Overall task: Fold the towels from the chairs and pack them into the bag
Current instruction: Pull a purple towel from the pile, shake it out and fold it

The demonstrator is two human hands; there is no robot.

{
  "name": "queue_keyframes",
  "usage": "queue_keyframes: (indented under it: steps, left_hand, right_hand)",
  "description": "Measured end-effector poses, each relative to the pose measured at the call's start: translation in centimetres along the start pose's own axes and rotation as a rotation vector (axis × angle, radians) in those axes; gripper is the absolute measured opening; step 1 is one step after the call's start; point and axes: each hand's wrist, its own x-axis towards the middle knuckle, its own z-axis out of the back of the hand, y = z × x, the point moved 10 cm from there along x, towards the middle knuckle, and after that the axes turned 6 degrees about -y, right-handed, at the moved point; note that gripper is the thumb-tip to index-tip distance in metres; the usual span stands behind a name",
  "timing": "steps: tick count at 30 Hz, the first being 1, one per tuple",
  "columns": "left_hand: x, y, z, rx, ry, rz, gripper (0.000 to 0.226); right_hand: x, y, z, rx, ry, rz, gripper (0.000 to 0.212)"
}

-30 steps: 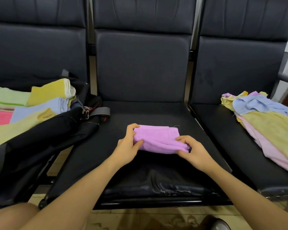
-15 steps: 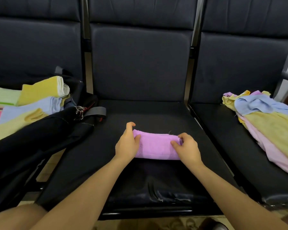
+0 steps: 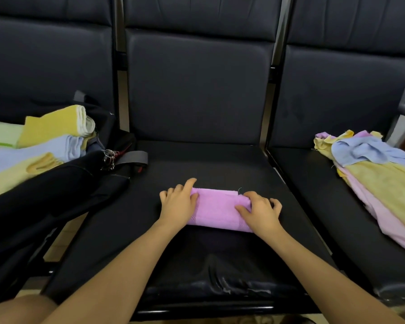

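Purple towel (image 3: 216,208) folded, pressed flat by left hand (image 3: 178,204) and right hand (image 3: 260,212), fingers loosely spread. Best creased firmly before carrying to bag (image 3: 56,190) at nine o'clock.

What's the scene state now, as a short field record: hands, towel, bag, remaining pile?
left hand: left hand lies flat on the left end of the folded purple terry towel
right hand: right hand presses the towel's right end, fingers slightly curled
towel: folded into a compact rectangle, lying on the black padded middle chair seat
bag: open black fabric bag on the left, folded yellow and blue towels inside
remaining: loose pile of unfolded pastel towels on the right chair
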Motion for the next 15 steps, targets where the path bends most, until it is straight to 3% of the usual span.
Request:
queue_keyframes:
  steps: [3,7,12,15]
  left_hand:
    - [-0.5,-0.4,0.9,0.023,-0.082,-0.042,0.044]
    - [-1.5,-1.1,1.2,-0.018,-0.057,-0.109,0.042]
    - [-2.9,-2.5,4.9,0.082,-0.424,-0.350,0.047]
    - [-3.9,-2.8,6.6,0.098,-0.507,-0.410,0.023]
  right_hand:
    - [-0.2,0.3,0.1,0.026,-0.008,-0.016,0.033]
    - [-1.1,1.1,-0.2,0.113,0.056,0.005,0.032]
    - [-2.1,1.9,-0.6,0.254,0.107,0.044,0.025]
    - [-2.7,2.5,0.6,0.353,0.033,0.090,0.026]
